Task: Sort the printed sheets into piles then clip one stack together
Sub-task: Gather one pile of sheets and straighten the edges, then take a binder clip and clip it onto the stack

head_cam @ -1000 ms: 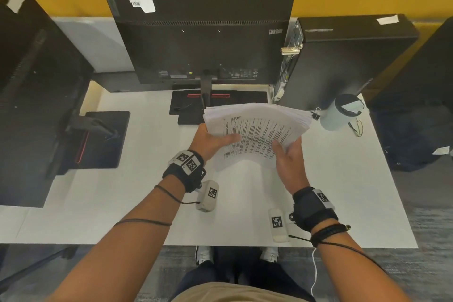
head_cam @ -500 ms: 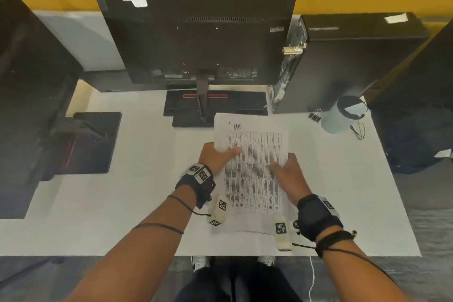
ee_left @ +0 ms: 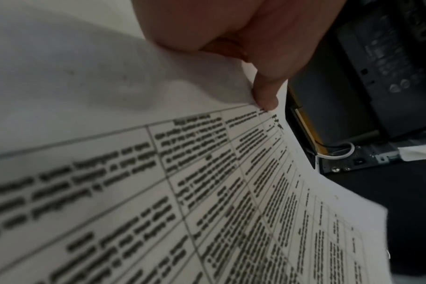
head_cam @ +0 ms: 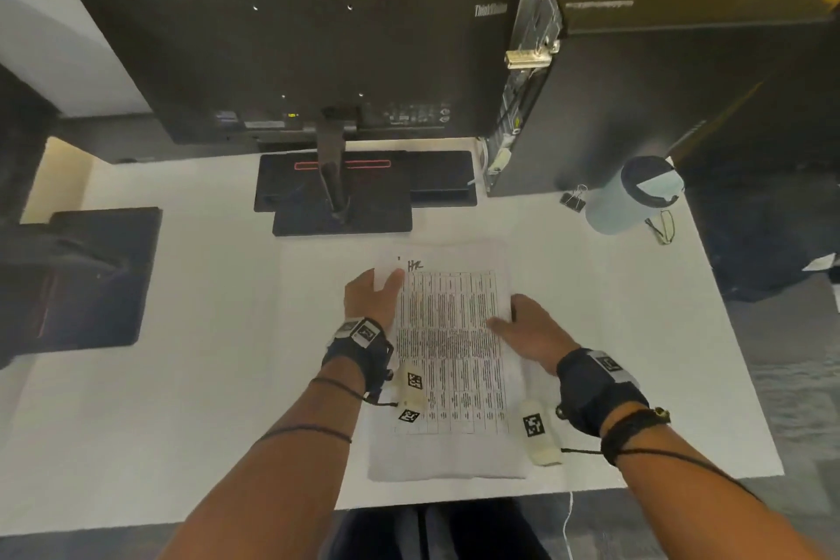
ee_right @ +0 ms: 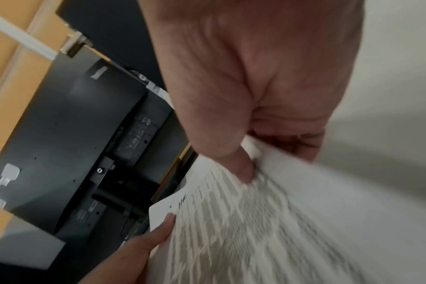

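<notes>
A stack of printed sheets with a dense table and a handwritten "HR" at the top lies low over the white desk, near its front edge. My left hand pinches the stack's upper left corner, thumb on top. My right hand grips the right edge, thumb on the printed face and fingers curled under. The stack of printed sheets fills the left wrist view, and the right wrist view shows it blurred. A black binder clip lies at the back right beside the cup.
A black monitor on its stand base faces away at the back. A black computer tower stands at the back right, with a pale lidded cup before it. A second monitor base sits left.
The stack has come down from a fanned, raised hold toward me and now lies squared and low over the desk front. Both hands have kept their hold.
</notes>
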Demonstrator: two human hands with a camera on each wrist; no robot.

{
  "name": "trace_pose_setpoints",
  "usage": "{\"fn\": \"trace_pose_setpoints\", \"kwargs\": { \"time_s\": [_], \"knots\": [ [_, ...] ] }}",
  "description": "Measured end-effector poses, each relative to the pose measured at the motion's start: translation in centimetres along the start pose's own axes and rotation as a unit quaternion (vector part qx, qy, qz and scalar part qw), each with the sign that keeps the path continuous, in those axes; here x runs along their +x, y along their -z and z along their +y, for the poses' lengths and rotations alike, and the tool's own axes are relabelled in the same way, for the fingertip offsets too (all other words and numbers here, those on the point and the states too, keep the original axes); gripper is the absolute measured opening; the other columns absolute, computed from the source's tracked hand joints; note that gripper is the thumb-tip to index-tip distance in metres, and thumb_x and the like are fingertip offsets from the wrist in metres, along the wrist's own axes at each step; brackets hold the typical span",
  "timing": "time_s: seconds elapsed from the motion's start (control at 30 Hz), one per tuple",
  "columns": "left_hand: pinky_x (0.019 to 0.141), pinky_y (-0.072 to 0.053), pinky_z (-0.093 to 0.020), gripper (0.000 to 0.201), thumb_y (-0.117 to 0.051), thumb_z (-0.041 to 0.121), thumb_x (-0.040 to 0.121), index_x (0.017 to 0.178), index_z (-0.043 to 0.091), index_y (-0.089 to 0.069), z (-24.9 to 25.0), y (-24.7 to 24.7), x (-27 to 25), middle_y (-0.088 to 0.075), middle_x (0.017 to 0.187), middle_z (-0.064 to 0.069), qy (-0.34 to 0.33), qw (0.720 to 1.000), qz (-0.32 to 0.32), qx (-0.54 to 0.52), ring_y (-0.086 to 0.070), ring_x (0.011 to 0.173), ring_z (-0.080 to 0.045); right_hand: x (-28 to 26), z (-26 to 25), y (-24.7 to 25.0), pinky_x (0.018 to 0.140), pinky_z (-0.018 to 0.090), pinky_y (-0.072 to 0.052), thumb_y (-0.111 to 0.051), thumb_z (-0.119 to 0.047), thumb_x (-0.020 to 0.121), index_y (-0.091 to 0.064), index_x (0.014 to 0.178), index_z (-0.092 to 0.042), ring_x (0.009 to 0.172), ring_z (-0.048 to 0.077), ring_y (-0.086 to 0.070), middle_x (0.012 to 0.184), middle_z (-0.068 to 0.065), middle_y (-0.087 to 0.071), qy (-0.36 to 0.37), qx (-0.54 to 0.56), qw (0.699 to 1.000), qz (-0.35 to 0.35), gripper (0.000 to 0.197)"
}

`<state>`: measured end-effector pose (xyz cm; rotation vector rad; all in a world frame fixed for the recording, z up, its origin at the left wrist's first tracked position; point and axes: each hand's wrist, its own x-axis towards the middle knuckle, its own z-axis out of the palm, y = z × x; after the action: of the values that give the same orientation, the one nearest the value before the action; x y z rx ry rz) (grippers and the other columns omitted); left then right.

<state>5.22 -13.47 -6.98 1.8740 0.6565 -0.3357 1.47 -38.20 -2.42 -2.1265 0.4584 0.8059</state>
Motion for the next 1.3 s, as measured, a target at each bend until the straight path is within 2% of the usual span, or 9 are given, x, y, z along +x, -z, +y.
{"fn": "trace_pose_setpoints", "kwargs": {
  "time_s": [0.07, 0.23, 0.33, 0.47, 0.63, 0.8, 1.03, 1.17, 1.3],
  "knots": [
    [0.080, -0.062, -0.040, 0.035, -0.070, 0.048, 0.089, 0.081, 0.013, -0.070, -0.3, -0.1, 0.0, -0.076, 0.081, 0.001, 0.004, 1.000, 0.005, -0.011, -0.073, 0.081, -0.026, 2.0, 0.3, 2.5, 0.081, 0.029, -0.046, -0.065, -0.027, 0.100, -0.051, 0.117, -0.013, 0.102, 0.022, -0.056, 0.115, 0.004, -0.057, 0.019, -0.026, 0.998, 0.055, 0.026],
    [0.083, -0.063, -0.046, 0.030, -0.072, 0.045, 0.090, 0.087, 0.015, -0.075, -0.6, -0.4, 0.2, -0.079, 0.085, 0.002, 0.007, 1.000, 0.007, -0.021, -0.076, 0.084, -0.024, 6.9, 0.1, 7.6, 0.105, 0.037, -0.046, -0.064, -0.003, 0.096, -0.051, 0.132, -0.004, 0.116, 0.037, -0.056, 0.130, 0.014, -0.044, 0.119, -0.012, 0.947, 0.298, 0.039],
    [0.082, -0.062, -0.039, 0.022, -0.071, 0.035, 0.095, 0.091, 0.014, -0.076, -0.6, -0.5, 0.3, -0.079, 0.087, 0.001, -0.006, 0.999, 0.001, -0.037, -0.077, 0.087, -0.023, 9.4, -0.8, 8.9, 0.119, 0.043, -0.038, -0.057, 0.011, 0.092, -0.047, 0.143, 0.001, 0.134, 0.041, -0.048, 0.149, 0.021, -0.041, 0.177, -0.045, 0.924, 0.336, 0.053],
    [0.088, -0.062, -0.049, 0.022, -0.072, 0.040, 0.094, 0.095, 0.018, -0.077, -1.3, -0.2, 1.1, -0.082, 0.090, 0.002, 0.004, 0.998, -0.030, -0.054, -0.078, 0.088, -0.024, 11.7, -1.5, 9.7, 0.128, 0.040, -0.022, -0.048, 0.017, 0.090, -0.028, 0.159, 0.003, 0.157, 0.038, -0.019, 0.170, 0.022, -0.016, 0.142, -0.054, 0.931, 0.332, 0.074],
    [0.089, -0.061, -0.054, 0.029, -0.075, 0.051, 0.084, 0.096, 0.025, -0.079, -1.5, -0.3, 1.1, -0.082, 0.094, 0.000, 0.014, 0.995, -0.060, -0.081, -0.079, 0.091, -0.028, 13.5, -0.4, 10.1, 0.122, 0.045, -0.030, -0.054, -0.001, 0.099, -0.038, 0.151, 0.003, 0.147, 0.042, -0.034, 0.156, 0.024, -0.040, 0.115, -0.118, 0.929, 0.330, 0.055],
    [0.089, -0.062, -0.053, 0.019, -0.074, 0.040, 0.092, 0.097, 0.022, -0.079, -1.3, -0.2, 0.7, -0.082, 0.093, 0.000, 0.006, 0.995, -0.057, -0.082, -0.079, 0.091, -0.026, 12.4, -0.3, 9.0, 0.091, 0.050, -0.053, -0.052, -0.021, 0.105, -0.057, 0.128, -0.007, 0.123, 0.039, -0.050, 0.131, 0.015, -0.056, 0.136, -0.149, 0.910, 0.363, 0.027],
    [0.088, -0.062, -0.055, 0.024, -0.075, 0.045, 0.087, 0.099, 0.024, -0.079, -1.6, -0.4, 0.8, -0.082, 0.095, -0.002, 0.017, 0.992, -0.065, -0.103, -0.079, 0.091, -0.028, 12.8, -1.0, 8.0, 0.095, 0.045, -0.050, -0.052, -0.040, 0.105, -0.045, 0.143, -0.018, 0.117, 0.040, -0.063, 0.131, 0.017, -0.066, 0.058, 0.006, 0.920, 0.388, 0.045],
    [0.088, -0.063, -0.053, 0.020, -0.074, 0.038, 0.093, 0.099, 0.019, -0.079, -1.5, -0.3, 0.8, -0.082, 0.094, -0.002, 0.013, 0.993, -0.063, -0.097, -0.079, 0.091, -0.027, 14.5, -0.3, 8.1, 0.079, 0.033, -0.041, -0.050, -0.037, 0.104, -0.064, 0.122, -0.017, 0.094, 0.035, -0.061, 0.118, 0.019, -0.065, 0.069, 0.033, 0.917, 0.390, 0.030],
    [0.088, -0.063, -0.053, 0.021, -0.075, 0.040, 0.091, 0.100, 0.021, -0.079, -1.7, -0.2, 1.0, -0.082, 0.095, 0.000, 0.015, 0.994, -0.064, -0.090, -0.079, 0.091, -0.026, 14.3, -0.3, 7.9, 0.082, 0.024, -0.041, -0.059, -0.029, 0.100, -0.071, 0.102, -0.012, 0.090, 0.023, -0.056, 0.116, 0.018, -0.064, 0.124, 0.093, 0.908, 0.389, 0.021]
  ]
}}
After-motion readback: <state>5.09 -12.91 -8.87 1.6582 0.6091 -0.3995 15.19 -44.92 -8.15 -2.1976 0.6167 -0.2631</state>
